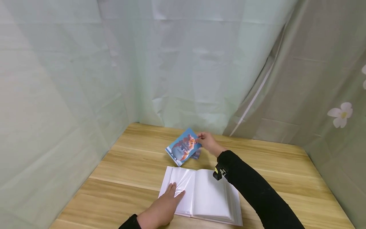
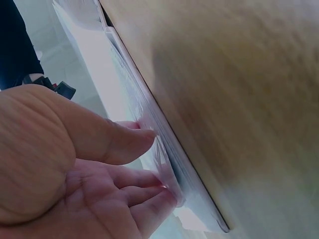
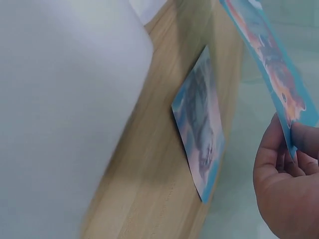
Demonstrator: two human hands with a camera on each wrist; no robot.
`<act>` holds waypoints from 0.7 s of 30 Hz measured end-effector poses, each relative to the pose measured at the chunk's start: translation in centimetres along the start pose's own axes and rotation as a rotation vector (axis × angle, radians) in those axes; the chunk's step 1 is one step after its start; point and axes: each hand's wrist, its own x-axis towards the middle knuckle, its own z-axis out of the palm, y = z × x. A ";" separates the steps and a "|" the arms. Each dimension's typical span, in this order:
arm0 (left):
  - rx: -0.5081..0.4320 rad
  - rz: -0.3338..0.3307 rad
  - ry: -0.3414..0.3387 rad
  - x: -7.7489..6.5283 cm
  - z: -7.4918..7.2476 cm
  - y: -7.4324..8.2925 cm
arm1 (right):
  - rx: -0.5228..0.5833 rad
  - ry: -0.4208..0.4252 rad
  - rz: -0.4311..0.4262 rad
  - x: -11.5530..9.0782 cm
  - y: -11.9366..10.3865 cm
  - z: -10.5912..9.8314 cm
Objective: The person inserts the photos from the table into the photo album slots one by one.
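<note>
A photo album point(image 1: 211, 190) lies open on the wooden table, its left page covered by a glossy clear sleeve. My left hand point(image 1: 166, 203) rests on that left page with its fingers fairly straight; in the left wrist view the fingertips point(image 2: 167, 191) touch the clear sleeve. Beyond the album my right hand point(image 1: 210, 143) pinches a blue picture card point(image 1: 183, 147) with cartoon animals by its right edge, thumb on the printed face. The card is tilted and raised above the table. Under it a second picture card point(image 3: 199, 124) lies flat, mostly hidden in the head view.
The wooden table point(image 1: 128, 165) runs back to pale curtains point(image 1: 186, 63) that hang along its rear and sides. A darker curtain with white flowers point(image 1: 340, 114) hangs at the right. My right sleeve point(image 1: 254, 187) crosses above the album's right side.
</note>
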 end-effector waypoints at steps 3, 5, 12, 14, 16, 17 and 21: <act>-0.003 -0.002 -0.003 0.0 0.0 0.0 | -0.008 -0.006 0.014 -0.1 0.1 0.2; -0.004 -0.004 -0.006 0.0 0.0 0.0 | -0.018 -0.002 0.020 -0.2 0.1 0.2; -0.006 -0.015 -0.013 0.0 -0.1 -0.1 | -0.002 -0.003 0.053 -0.2 0.8 -0.1; -0.014 -0.018 -0.017 0.0 -0.1 0.0 | -0.011 -0.024 0.061 -0.1 1.0 -0.2; -0.021 -0.020 -0.019 0.0 -0.2 0.0 | -0.037 -0.047 0.061 -0.1 1.2 -0.3; -0.026 -0.020 -0.020 0.0 -0.2 0.0 | -0.054 -0.057 0.062 -0.1 1.2 -0.4; -0.029 -0.013 -0.016 0.0 -0.2 0.1 | -0.129 -0.089 0.037 -0.2 1.5 -0.8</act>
